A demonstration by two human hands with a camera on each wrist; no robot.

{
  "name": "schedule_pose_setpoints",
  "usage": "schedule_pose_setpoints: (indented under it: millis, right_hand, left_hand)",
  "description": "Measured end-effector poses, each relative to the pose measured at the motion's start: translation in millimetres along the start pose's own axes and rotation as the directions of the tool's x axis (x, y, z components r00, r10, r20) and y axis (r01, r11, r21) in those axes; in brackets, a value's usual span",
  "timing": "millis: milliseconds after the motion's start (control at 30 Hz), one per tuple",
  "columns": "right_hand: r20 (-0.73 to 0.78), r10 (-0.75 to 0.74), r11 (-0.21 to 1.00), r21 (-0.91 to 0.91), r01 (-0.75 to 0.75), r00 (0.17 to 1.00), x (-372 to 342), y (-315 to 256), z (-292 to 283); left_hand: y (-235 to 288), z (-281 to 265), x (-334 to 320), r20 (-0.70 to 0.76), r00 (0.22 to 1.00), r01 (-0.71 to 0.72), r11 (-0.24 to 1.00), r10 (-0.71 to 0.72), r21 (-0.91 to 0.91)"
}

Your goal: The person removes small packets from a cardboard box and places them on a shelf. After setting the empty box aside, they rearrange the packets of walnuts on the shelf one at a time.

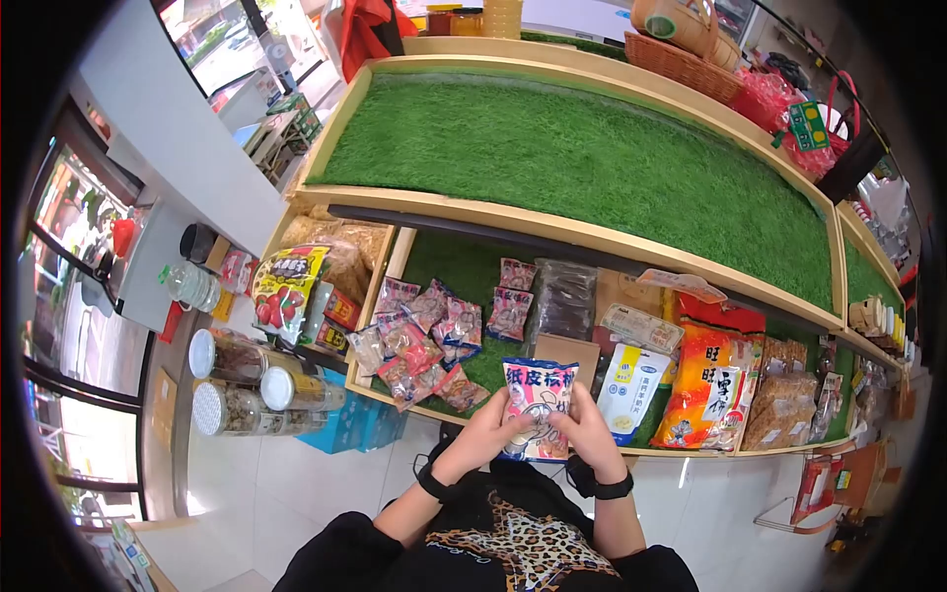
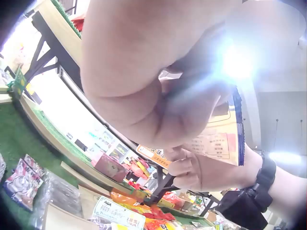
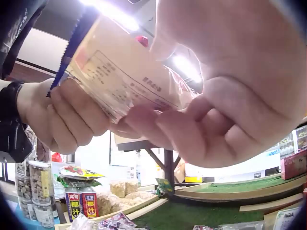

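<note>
While the snack packet (image 1: 539, 395) hides most fingers (image 3: 184, 134) from the head view, we see both the left hand (image 1: 487, 432) and right hand (image 1: 595, 430) pinching its sides, thumbs in front; beyond, small packets (image 1: 459, 324) lie heaped on green turf (image 1: 454, 259).

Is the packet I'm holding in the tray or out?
Out: both hands hold the packet up, and the right wrist view shows ceiling lights behind it.
</note>
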State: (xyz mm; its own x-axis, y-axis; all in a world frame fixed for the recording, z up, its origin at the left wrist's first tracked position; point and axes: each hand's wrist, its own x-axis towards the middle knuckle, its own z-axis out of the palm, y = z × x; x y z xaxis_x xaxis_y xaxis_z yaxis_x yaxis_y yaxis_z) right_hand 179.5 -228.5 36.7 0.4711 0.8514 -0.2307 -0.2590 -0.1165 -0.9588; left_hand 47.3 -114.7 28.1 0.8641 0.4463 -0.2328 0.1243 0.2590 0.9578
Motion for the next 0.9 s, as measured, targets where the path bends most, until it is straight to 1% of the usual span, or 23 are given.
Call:
schedule_pose_setpoints:
  millis: [33, 67, 100, 133, 167, 200, 233, 300, 333, 367, 400, 433, 467, 500, 567, 600, 667, 700, 767, 800, 867, 900]
  right_hand:
    - [0.039, -0.011, 0.997, 0.074, 0.008, 0.999, 1, -1, 10]
    - [0.073, -0.022, 0.996, 0.083, 0.016, 0.997, 4, 1, 14]
    - [0.076, -0.028, 0.997, 0.08, 0.022, 0.997, 5, 3, 21]
    - [0.051, -0.013, 0.991, 0.131, 0.007, 0.999, 6, 5, 28]
    - [0.028, 0.004, 0.984, 0.18, -0.009, 1.0, 6, 6, 36]
    - [0.011, -0.01, 0.981, 0.192, 0.008, 1.0, 7, 7, 46]
    - [0.019, -0.01, 0.982, 0.189, 0.007, 1.0, 8, 7, 55]
    - [-0.023, -0.024, 0.98, 0.197, 0.028, 0.999, 11, 9, 73]
    - [-0.026, -0.052, 0.987, 0.15, 0.055, 0.998, 14, 14, 80]
    - [-0.024, -0.052, 0.988, 0.148, 0.055, 0.998, 15, 15, 87]
    - [-0.043, -0.019, 0.983, 0.183, 0.026, 0.999, 16, 14, 95]
    - [-0.064, 0.015, 0.976, 0.218, -0.001, 0.998, 17, 14, 102]
    - [-0.065, -0.012, 0.985, 0.17, 0.023, 0.998, 18, 12, 110]
    - [-0.075, -0.013, 0.985, 0.169, 0.026, 0.997, 20, 14, 118]
    - [-0.098, -0.008, 0.979, 0.203, 0.028, 0.995, 20, 19, 131]
    - [-0.112, -0.005, 0.979, 0.202, 0.027, 0.994, 21, 24, 134]
    - [-0.13, 0.051, 0.973, 0.229, -0.02, 0.99, 24, 39, 138]
    - [-0.14, 0.057, 0.974, 0.227, -0.024, 0.989, 24, 47, 138]
    - [-0.169, 0.1, 0.981, 0.18, -0.069, 0.98, 24, 63, 134]
    - [-0.179, 0.109, 0.981, 0.18, -0.077, 0.978, 24, 68, 132]
    - [-0.189, 0.198, 0.977, 0.112, -0.179, 0.962, 21, 81, 127]
    - [-0.199, 0.209, 0.975, 0.114, -0.19, 0.957, 22, 92, 124]
  left_hand:
    - [2, -5, -1, -0.004, 1.0, -0.008, 1.0, 0.008, 0.001]
    - [3, -10, -2, -0.006, 1.0, -0.023, 1.0, 0.023, 0.021]
    - [5, -16, -4, -0.008, 0.999, -0.038, 0.998, 0.038, 0.04]
    - [10, -22, -6, -0.01, 0.999, -0.043, 0.998, 0.043, 0.04]
    - [18, -29, -8, 0.014, 0.999, -0.038, 0.996, 0.036, 0.086]
    - [24, -36, -11, 0.035, 0.999, -0.033, 0.991, 0.029, 0.133]
    - [23, -46, -13, 0.028, 0.999, -0.036, 0.991, 0.033, 0.13]
    - [18, -67, -16, 0.083, 0.995, -0.076, 0.953, 0.053, 0.293]
    - [24, -76, -21, 0.085, 0.996, -0.018, 0.936, -0.013, 0.352]
    - [17, -84, -24, 0.084, 0.996, -0.019, 0.936, -0.011, 0.351]
    - [3, -92, -25, 0.067, 0.998, -0.038, 0.943, 0.017, 0.331]
    - [7, -98, -27, 0.052, 0.998, -0.057, 0.948, 0.043, 0.312]
    - [14, -102, -34, 0.035, 0.997, -0.078, 0.942, 0.071, 0.328]
    - [9, -110, -32, 0.045, 0.997, -0.081, 0.942, 0.07, 0.326]
    - [-8, -122, -28, 0.088, 0.976, -0.212, 0.958, 0.199, 0.194]
    - [-11, -125, -28, 0.1, 0.976, -0.21, 0.959, 0.194, 0.188]
    - [-16, -130, -28, 0.041, 0.979, -0.2, 0.979, 0.198, 0.049]
    - [-20, -133, -28, 0.048, 0.98, -0.194, 0.98, 0.192, 0.041]
    - [-26, -139, -28, -0.008, 0.985, -0.161, 0.938, 0.172, 0.307]
    - [-29, -140, -28, -0.001, 0.987, -0.154, 0.941, 0.162, 0.3]
    - [-37, -142, -28, 0.03, 0.997, 0.055, 0.927, -0.071, 0.371]
    - [-49, -141, -25, 0.038, 0.996, 0.063, 0.929, -0.082, 0.365]
